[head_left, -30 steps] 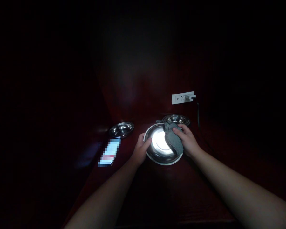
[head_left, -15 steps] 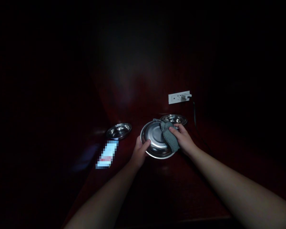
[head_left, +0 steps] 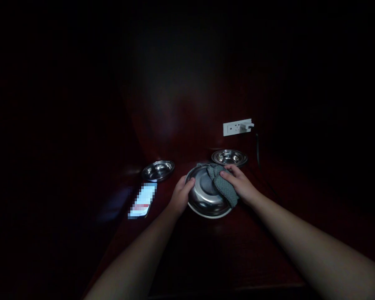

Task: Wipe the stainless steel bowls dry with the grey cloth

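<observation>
A shiny steel bowl (head_left: 206, 198) is held up in front of me, tilted, with its underside facing me. My left hand (head_left: 181, 195) grips its left rim, thumb resting on the metal. On the opposite side my right hand (head_left: 240, 183) is closed around a grey-green cloth (head_left: 225, 191), pressing it over the bowl's right edge. The cloth hides that part of the rim, and the fingers behind the bowl are out of sight.
Behind my right hand rests a stack of steel dishes (head_left: 229, 157). Another steel bowl (head_left: 158, 171) stands at the left, with a lit phone (head_left: 143, 201) in front of it. A white wall socket (head_left: 237, 127) holds a plugged-in charger, its cable (head_left: 258, 152) running down to the dark red table (head_left: 231, 258).
The bowl has dropped slightly and tipped, with both hands still on it. The cloth has shifted a little downward and right along its edge.
</observation>
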Motion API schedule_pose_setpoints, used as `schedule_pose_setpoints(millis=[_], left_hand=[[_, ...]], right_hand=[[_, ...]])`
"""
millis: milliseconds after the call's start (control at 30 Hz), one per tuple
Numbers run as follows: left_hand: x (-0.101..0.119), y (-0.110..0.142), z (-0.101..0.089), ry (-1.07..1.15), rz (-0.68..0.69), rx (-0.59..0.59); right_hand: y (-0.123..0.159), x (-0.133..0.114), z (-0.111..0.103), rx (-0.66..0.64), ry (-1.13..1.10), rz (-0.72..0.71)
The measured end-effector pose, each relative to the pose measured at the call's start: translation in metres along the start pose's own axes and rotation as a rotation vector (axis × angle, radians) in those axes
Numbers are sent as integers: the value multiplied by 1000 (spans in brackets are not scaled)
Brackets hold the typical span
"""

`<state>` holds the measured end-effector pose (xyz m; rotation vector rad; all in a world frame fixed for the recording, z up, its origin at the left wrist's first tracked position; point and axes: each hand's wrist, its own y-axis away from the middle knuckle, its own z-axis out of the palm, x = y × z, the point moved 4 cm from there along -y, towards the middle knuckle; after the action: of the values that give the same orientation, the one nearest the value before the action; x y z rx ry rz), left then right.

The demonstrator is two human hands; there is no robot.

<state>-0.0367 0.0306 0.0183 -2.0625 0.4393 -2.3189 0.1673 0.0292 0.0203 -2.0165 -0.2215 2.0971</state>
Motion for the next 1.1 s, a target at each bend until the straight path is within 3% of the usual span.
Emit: schedule_pose_setpoints(millis=[300, 1100], left_hand=[[4, 1, 1, -64, -23, -59], [3, 8, 15, 111, -227, -226]], right_hand=[[2, -3, 4, -79, -23, 23], [8, -8, 13, -252, -78, 144]])
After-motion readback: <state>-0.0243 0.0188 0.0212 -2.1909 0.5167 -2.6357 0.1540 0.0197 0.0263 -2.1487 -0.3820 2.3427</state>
